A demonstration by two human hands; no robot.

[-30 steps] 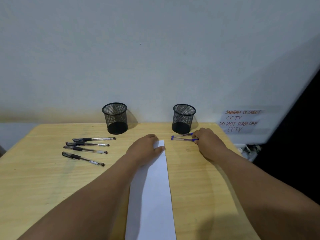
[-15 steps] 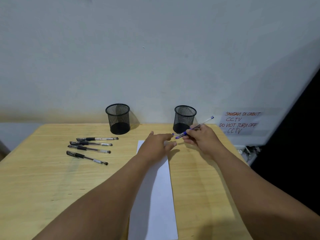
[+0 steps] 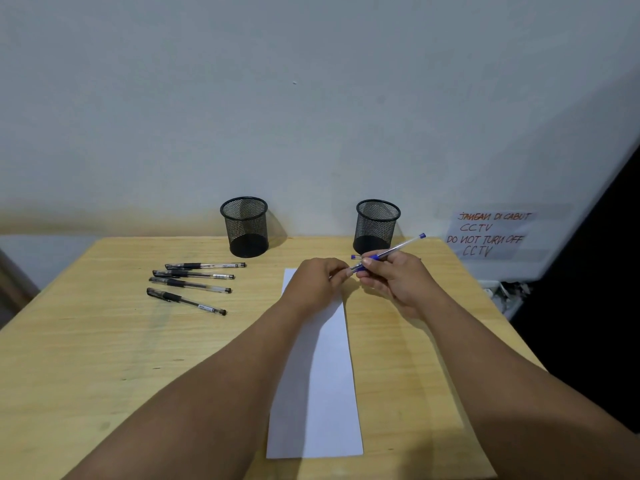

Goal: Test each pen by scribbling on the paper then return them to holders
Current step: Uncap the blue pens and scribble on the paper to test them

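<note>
**Blue pen held in both hands above blank paper, testing barely begun**

Head-cam view looking down at a pale wooden tabletop (image 3: pixel 86 358) set against a plain grey-white wall. Two bare forearms reach in from the bottom edge.

A long white paper strip (image 3: pixel 317 393) lies down the middle of the tabletop, w/ no scribbles visible on the part that shows; its far end is hidden under the left hand.

At the back stand two black wire-mesh cup holders, left holder (image 3: pixel 245 226) & right holder (image 3: pixel 376 225), well apart. Both look empty.

The right hand (image 3: pixel 394 282) has its grip closed around a clear-barrelled pen with blue ends (image 3: pixel 391 252), which tilts up toward the right holder. The left hand (image 3: pixel 318 282) pinches the pen's lower end w/ fingertips, prob. to pull off the cap; can't tell if the cap is on or off.

Left of the paper, four black-grip clear pens (image 3: pixel 194 282) lie in a loose row, roughly parallel, near the left holder. A second blue pen's tip (image 3: pixel 354 257) pokes out just behind the hands.

On the wall at right, a handwritten notice (image 3: pixel 488 233) reads "DO NOT TURN OFF CCTV".

Progress, judged from the above: very early. No pen tested or returned; all visible pens still to do.
</note>
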